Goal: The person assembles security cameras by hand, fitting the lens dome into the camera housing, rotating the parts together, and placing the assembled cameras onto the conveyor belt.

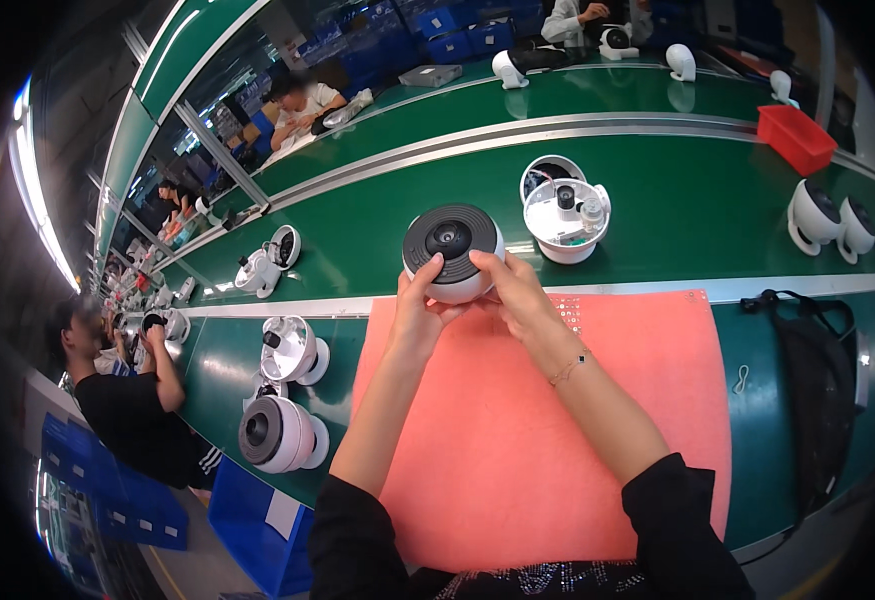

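Observation:
A round white security camera with a black ribbed face and a central lens (447, 236) is held up over the far edge of a pink mat (547, 440). My left hand (420, 315) grips its left side, thumb on the black face. On the other side my right hand (512, 295) grips it the same way, thumb pressed near the lens. The fingers underneath are partly hidden. Just beyond, to the right, stands an opened white camera housing (567, 220) with its inner parts showing.
At left are an opened camera (292, 350) and a closed one (282, 435). Finished-looking white cameras (815, 215) line the right, below a red bin (795, 140). A black strap bag (812, 390) lies on the right. A co-worker (127, 400) sits at left near a blue crate (257, 525).

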The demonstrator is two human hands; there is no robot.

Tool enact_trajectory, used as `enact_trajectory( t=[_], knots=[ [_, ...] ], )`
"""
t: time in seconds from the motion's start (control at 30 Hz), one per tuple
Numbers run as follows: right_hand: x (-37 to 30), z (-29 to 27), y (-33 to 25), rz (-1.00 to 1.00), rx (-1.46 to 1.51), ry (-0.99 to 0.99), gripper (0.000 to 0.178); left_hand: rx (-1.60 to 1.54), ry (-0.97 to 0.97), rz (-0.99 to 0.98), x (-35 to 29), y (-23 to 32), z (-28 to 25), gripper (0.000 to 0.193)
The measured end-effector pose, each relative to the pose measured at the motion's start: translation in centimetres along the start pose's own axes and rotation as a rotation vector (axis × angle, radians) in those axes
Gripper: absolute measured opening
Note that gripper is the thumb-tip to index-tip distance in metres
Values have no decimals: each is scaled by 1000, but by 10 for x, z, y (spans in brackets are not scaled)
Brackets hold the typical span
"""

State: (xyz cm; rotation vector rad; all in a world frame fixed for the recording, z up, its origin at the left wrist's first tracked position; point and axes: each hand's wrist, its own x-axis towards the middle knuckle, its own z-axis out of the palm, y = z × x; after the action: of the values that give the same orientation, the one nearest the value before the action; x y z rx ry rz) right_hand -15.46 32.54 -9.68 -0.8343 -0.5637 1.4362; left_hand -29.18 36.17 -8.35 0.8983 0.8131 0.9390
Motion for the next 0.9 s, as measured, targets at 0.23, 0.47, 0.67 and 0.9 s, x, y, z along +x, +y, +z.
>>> enact_trajectory(
  t=[0.23,0.47,0.67,0.9],
  knots=[
    [22,-15,14,106,224,27,71,-88,83,-89,31,-9,-13,68],
    [52,-90,4,-221,592,578,73,-264,154,-112,82,-16,-31,73],
    [42,-105,-14,-481,240,600,71,-219,131,-65,112,-35,-31,86],
    [0,-60,-70,-473,-140,361,45,-437,190,-28,43,-22,-14,69]
  ],
)
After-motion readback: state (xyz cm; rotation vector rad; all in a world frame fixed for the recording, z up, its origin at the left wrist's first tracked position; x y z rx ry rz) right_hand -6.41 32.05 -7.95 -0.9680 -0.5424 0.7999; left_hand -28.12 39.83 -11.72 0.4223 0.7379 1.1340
